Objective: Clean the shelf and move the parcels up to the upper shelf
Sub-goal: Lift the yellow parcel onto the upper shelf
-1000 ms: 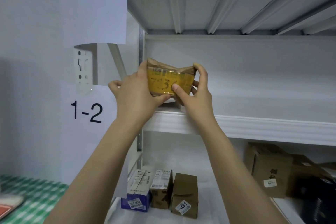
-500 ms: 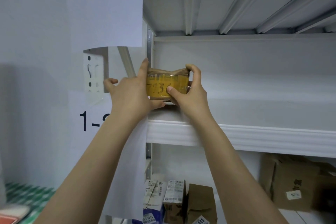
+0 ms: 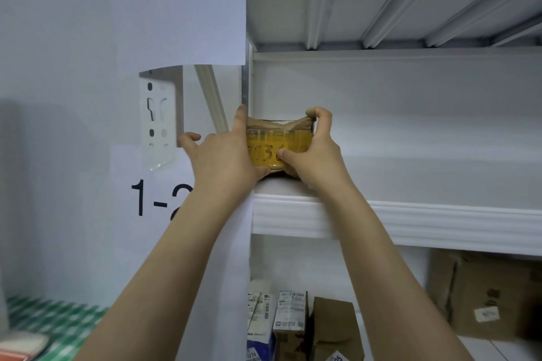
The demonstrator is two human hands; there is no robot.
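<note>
Both hands hold a small brown parcel (image 3: 278, 142) at the left end of the upper shelf (image 3: 425, 224), close to the front edge. It has yellow tape with numbers written on it (hard to read). The left hand (image 3: 223, 155) grips the left side, with its thumb under the front. The right hand (image 3: 318, 163) grips the right side, one finger curled over the top and the thumb pressed on the tape. Lower down stand three small boxes (image 3: 290, 325) side by side. A big brown box (image 3: 484, 296) stands further right.
</note>
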